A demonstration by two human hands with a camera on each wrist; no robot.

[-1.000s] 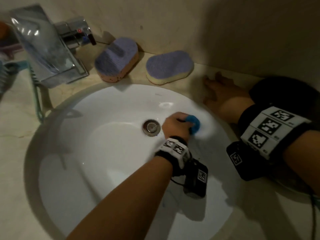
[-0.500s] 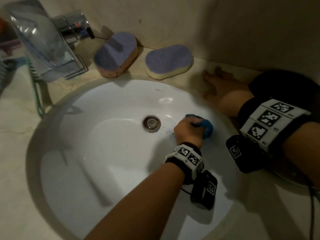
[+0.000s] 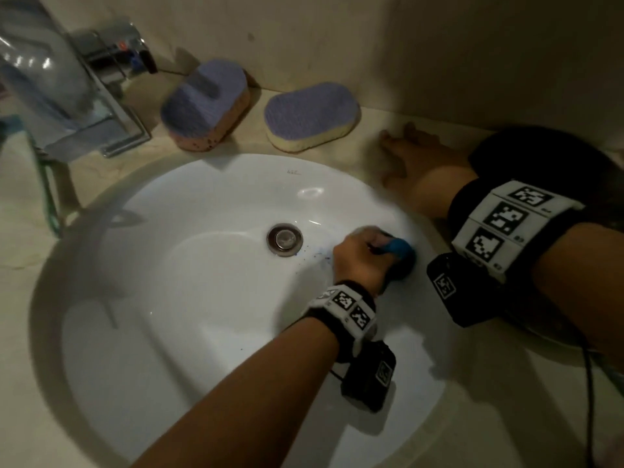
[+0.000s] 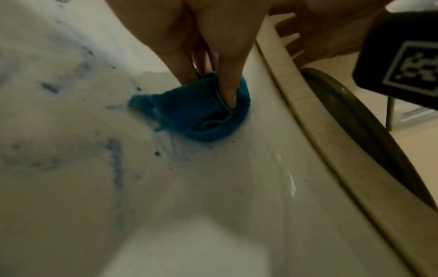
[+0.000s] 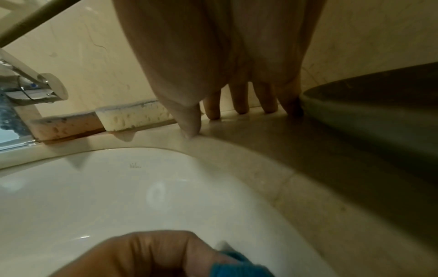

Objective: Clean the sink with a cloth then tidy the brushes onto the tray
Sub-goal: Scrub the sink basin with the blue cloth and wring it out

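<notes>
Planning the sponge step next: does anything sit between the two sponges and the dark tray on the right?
Yes: the right hand rests flat on the counter between the sponges and the tray, fingertips spread.

The sink [image 3: 189,298] is white, with small blue specks and smears near the grey metal drain [image 3: 284,238]. The cloth [image 4: 203,114] is blue, a little towards teal. Two sponges: one [image 3: 206,103] has a violet top and an orange-brown body, the other [image 3: 310,114] a violet top and a pale yellow body. The counter [image 3: 20,231] is beige with faint veins. The wrist bands [image 3: 347,307] are black with white squares bearing black patterns. The tap [image 3: 67,82] is shiny silver
</notes>
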